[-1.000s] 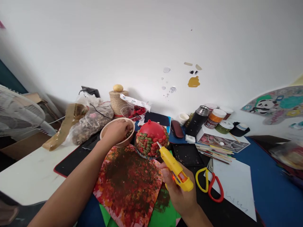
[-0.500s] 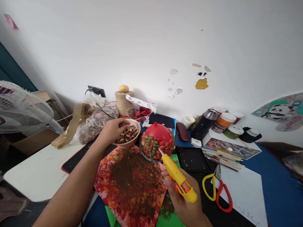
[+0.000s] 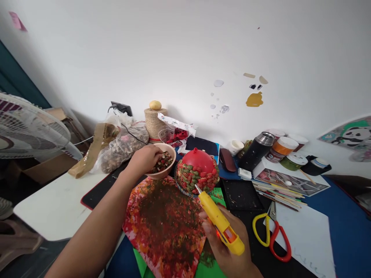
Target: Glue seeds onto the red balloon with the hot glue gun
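Observation:
My right hand (image 3: 228,241) is wrapped round a yellow glue gun (image 3: 217,216), its nozzle pointing up and left, close to the lower front of a red balloon (image 3: 198,160). Red and green painted shells, pistachio-like, cover the balloon's sides (image 3: 189,178), leaving its top and knot bare. It rests in a bowl whose patterned rim barely shows. To the left, my left hand (image 3: 146,158) reaches over the rim of a pale pink bowl (image 3: 169,148) of loose painted shells (image 3: 164,162). Its fingers are curled together among them, and what they pinch is hidden.
Paint-stained paper (image 3: 165,224) lies in front of the balloon. On the right are scissors (image 3: 272,231), a black tray (image 3: 242,195), brushes (image 3: 281,193), a black flask (image 3: 256,150) and paint jars (image 3: 285,146). A plastic bag (image 3: 121,148), twine spool (image 3: 155,121) and fan (image 3: 29,129) stand left.
The view has shifted slightly, so most things sit a little further right. My left fingers have dipped deeper into the bowl of shells. The glue gun stays near the balloon.

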The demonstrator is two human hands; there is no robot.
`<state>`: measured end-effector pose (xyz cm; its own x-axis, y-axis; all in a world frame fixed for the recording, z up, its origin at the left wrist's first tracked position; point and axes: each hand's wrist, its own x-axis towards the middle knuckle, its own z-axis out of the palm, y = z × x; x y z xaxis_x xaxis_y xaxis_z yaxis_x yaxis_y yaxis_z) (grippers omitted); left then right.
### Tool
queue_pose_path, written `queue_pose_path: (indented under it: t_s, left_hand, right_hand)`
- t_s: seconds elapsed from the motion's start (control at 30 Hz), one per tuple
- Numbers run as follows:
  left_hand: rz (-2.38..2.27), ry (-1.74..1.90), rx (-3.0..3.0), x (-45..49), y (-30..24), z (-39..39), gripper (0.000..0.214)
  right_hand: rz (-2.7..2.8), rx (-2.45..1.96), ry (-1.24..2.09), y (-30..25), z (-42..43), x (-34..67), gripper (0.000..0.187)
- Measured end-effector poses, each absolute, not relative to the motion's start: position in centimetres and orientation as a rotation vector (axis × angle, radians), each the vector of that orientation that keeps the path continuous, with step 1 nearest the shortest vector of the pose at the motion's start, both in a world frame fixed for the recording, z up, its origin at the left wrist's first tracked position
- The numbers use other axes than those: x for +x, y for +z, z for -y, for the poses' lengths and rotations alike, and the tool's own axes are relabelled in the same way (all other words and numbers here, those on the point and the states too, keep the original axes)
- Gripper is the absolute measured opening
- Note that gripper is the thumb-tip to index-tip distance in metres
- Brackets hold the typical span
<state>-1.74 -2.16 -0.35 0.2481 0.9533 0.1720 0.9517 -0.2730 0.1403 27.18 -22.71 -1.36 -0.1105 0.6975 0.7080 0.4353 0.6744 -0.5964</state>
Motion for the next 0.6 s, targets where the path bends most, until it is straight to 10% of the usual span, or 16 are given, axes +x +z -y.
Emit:
queue_pose_path:
  t_s: [0.6]
  left_hand:
    - [-1.914,0.425,2.481,-0.5,-0.3,2.0,0.026]
  right_hand:
    - [1.762,-0.923,0.334,-1.7,23.0,26.8,0.022]
